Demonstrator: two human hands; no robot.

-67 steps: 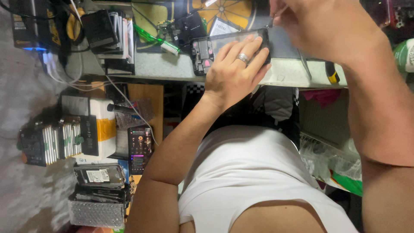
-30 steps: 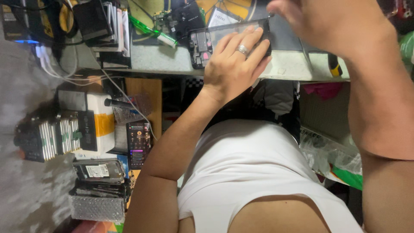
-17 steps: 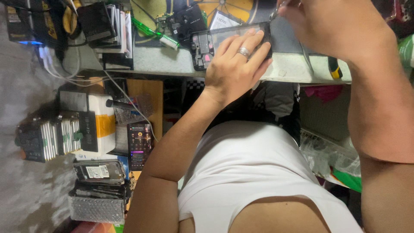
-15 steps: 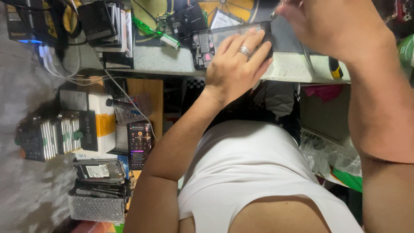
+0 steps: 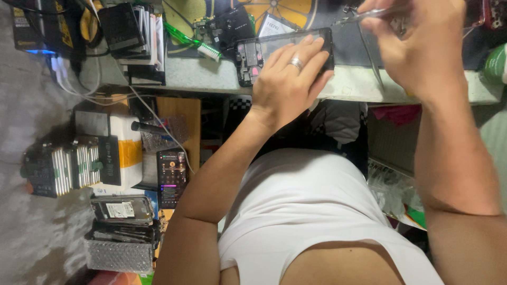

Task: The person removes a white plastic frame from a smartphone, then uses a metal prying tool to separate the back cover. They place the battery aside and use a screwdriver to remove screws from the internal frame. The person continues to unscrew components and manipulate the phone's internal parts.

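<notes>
cluttered counter [image 5: 200,79] carries an opened phone [image 5: 264,53]. left hand [image 5: 288,87] fingers press it flat; right hand [image 5: 422,47] pinches tweezers [image 5: 364,15]. phone looks light, fragile; best held by its edges.

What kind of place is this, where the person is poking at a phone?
Probably a phone repair bench. The left hand presses an opened phone on the counter, the right hand holds tweezers, and a loose circuit board lies nearby.

Phone repair workshop: opened phones [image 5: 122,210], circuit boards [image 5: 222,26].
</notes>
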